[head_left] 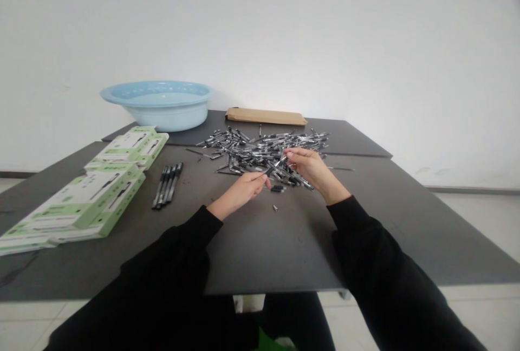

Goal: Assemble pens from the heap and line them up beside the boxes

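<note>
A heap of black and clear pens lies across the middle of the dark table. My left hand is closed in a pinch on one end of a pen at the near edge of the heap. My right hand has its fingers curled on the other end of that same pen, resting over the heap. A small black cap and a tiny piece lie on the table just below my hands. Both sleeves are black.
Several assembled black pens lie side by side left of the heap. Green and white flat boxes are stacked at the left. A light blue basin and a flat brown cardboard piece stand at the back by the white wall.
</note>
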`<state>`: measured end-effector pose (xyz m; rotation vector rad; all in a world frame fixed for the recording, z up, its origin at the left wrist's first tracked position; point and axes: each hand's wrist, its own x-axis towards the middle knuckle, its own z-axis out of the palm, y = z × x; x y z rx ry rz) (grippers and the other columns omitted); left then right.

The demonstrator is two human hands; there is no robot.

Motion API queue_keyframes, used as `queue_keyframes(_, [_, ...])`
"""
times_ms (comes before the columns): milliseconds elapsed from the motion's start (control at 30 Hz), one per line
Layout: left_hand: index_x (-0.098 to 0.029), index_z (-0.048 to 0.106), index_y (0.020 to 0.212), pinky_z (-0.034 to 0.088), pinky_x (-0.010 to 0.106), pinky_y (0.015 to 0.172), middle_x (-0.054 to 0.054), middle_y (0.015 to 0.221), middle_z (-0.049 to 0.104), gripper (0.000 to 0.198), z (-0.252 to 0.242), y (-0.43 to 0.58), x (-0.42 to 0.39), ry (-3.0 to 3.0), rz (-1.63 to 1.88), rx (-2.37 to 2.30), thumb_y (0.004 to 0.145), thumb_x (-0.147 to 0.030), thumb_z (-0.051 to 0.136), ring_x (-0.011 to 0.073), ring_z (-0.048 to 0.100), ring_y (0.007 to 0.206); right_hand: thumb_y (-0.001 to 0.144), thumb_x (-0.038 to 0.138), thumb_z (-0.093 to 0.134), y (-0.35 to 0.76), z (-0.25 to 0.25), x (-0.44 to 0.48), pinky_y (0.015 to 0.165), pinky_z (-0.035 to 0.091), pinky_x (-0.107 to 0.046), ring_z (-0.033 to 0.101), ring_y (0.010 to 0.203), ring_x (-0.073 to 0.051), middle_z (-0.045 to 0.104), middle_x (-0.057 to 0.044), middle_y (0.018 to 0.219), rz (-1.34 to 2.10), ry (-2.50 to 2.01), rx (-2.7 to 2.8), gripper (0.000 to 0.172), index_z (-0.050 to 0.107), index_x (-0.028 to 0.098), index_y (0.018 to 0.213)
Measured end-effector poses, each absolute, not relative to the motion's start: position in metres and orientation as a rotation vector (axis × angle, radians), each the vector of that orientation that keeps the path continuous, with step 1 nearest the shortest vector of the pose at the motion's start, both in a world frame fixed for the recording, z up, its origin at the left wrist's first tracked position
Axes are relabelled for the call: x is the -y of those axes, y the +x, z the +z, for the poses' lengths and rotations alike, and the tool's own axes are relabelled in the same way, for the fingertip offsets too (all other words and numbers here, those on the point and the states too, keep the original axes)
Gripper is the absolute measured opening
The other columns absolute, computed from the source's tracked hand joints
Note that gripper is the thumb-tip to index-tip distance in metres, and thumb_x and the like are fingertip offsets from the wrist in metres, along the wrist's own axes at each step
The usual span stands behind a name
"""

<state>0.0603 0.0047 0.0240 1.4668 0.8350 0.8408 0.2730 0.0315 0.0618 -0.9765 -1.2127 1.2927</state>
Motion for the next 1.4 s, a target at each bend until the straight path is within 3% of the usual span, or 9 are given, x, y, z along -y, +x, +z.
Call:
queue_keyframes(633, [-0.019, 0.056, 0.075, 0.022, 0.023, 0.044, -0.008, 0.051, 0.030, 0.036, 0.035, 0.062, 0.008, 1.576, 0.901, -0.868, 0.088, -0.052, 0.051, 0.0086, 0.025, 0.044, 0.060, 0.041, 0.086, 0.263, 0.057, -0.026, 0.063, 0.039, -0.027, 0.051, 0.061, -0.010, 0.070, 0.000, 0.072, 1.265, -0.929, 1.368, 0.032, 0.078, 0.019, 0.082])
queue_keyframes(1400, [-0.019, 0.047, 0.071, 0.024, 0.022, 0.047, -0.008, 0.052, 0.030, 0.039, 0.047, 0.056, 0.013, 1.702, 0.822, -0.894, 0.089, -0.053, 0.045, 0.0083, 0.026, 0.047, 0.065, 0.040, 0.084, 0.257, 0.063, -0.018, 0.069, 0.043, -0.027, 0.057, 0.068, -0.011, 0.070, 0.000, 0.075, 1.252, -0.853, 1.432, 0.028, 0.076, 0.019, 0.082])
